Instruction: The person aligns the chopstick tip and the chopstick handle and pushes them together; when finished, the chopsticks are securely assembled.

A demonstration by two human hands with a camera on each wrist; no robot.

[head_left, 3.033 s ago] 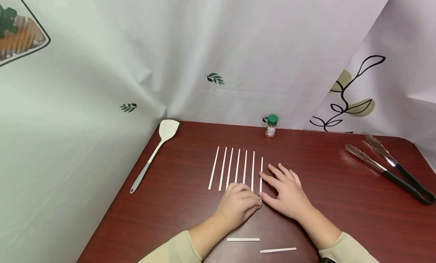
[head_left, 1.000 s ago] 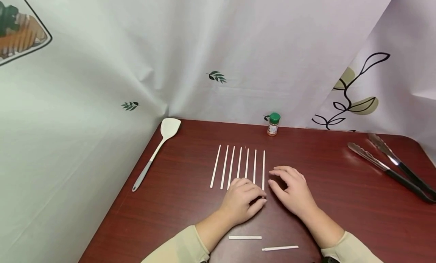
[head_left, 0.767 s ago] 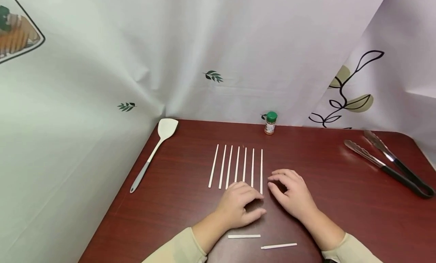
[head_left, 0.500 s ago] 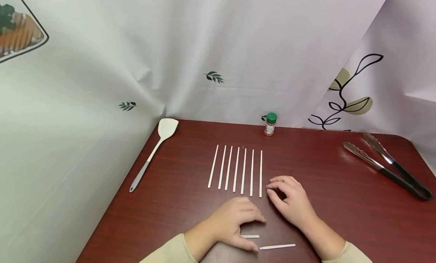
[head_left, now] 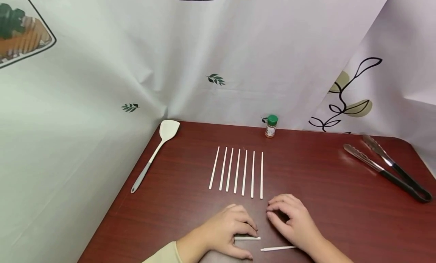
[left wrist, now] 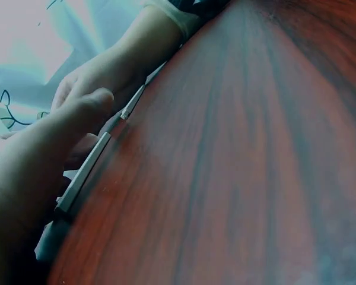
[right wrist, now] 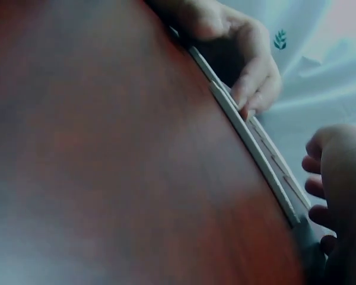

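Observation:
My left hand [head_left: 228,229] is low over the table, thumb and fingers spread on either side of a short white stick [head_left: 250,238]. Its fingertips are right at that stick's far edge, and the palm hides the left end. In the left wrist view the same stick [left wrist: 86,169] lies beside the fingers, thumb above. My right hand [head_left: 293,219] rests loosely curved on the table, holding nothing. Below it lies a second short white stick [head_left: 277,248] with a narrower left tip, its right end behind the hand. Farther back, several longer white sticks [head_left: 244,174] lie side by side in a row.
A white spatula [head_left: 150,161] with a grey handle lies along the table's left edge. A green-capped spice jar [head_left: 271,126] stands at the back. Black-handled metal tongs [head_left: 388,164] lie spread at the right. Patterned white cloth [head_left: 238,47] hangs behind the dark red table [head_left: 316,164].
The left hand has left the near end of the rightmost long stick and come down to the short stick. The right hand has drawn back from that long stick toward me, fingers now more curved.

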